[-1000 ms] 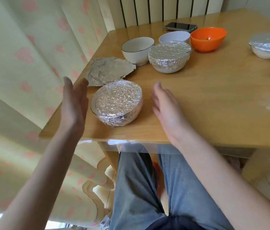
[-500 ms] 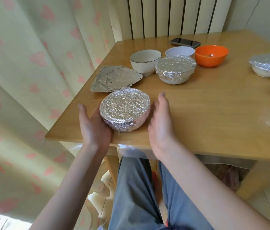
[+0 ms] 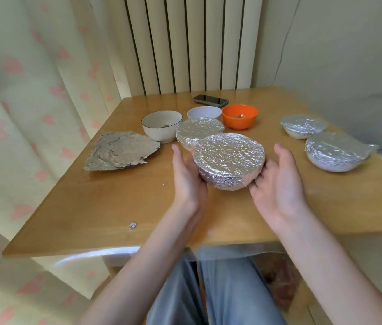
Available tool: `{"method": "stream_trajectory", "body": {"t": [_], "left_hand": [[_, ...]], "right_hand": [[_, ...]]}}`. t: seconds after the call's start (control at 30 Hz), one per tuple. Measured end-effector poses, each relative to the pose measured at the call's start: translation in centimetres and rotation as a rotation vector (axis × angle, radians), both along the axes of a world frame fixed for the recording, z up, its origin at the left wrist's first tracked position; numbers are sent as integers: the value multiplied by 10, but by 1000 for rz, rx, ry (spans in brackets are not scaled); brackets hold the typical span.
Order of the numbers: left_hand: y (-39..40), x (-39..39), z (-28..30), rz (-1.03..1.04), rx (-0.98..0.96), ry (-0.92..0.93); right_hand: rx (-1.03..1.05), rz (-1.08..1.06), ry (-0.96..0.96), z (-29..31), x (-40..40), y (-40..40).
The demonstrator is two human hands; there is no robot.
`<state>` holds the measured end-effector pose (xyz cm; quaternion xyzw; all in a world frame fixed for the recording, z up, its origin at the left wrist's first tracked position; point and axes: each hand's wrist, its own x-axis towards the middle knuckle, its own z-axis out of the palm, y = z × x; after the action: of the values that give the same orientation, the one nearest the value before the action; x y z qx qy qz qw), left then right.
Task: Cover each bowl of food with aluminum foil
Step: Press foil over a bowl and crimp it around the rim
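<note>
Nearest on the wooden desk [image 3: 105, 214], close to its near edge, lies a small foil scrap [image 3: 133, 225], and a tiny crumb [image 3: 163, 184] sits a little farther in. Above the middle of the desk the foil-covered bowl [image 3: 229, 160] is held between both hands: the left hand [image 3: 186, 178] cups its left side with the fingers underneath and the thumb straight up beside the rim, and the right hand [image 3: 276, 184] cradles its right side, fingers curled beneath; each grip is grasping the bowl. Whether the bowl's base touches the desk cannot be told. To the left lies a crumpled foil sheet [image 3: 119, 151], flat on the desk. Just behind the held bowl stands a second covered bowl [image 3: 197, 132]. At the right stand two more covered bowls [image 3: 335, 152] [image 3: 303, 126], one near, one farther. Farther back are three uncovered bowls: a white bowl with a dark rim [image 3: 161, 126], a plain white bowl [image 3: 204, 112] and an orange bowl [image 3: 240, 116]. Farthest lies a dark phone [image 3: 210, 99], its screen blank. No writing can be read anywhere.
</note>
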<state>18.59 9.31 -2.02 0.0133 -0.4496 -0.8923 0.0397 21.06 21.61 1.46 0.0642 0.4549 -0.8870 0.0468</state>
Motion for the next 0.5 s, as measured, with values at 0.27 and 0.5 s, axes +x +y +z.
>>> {"method": "stream_trajectory", "body": {"t": [0.27,0.5], "left_hand": [[86,-104,3,-27,-35,-57],[85,-146,2,-5,-96,-109]], "right_hand": [[82,-221,-2,-4,-85,65],[16,-204,-58,-22,-117,69]]}}
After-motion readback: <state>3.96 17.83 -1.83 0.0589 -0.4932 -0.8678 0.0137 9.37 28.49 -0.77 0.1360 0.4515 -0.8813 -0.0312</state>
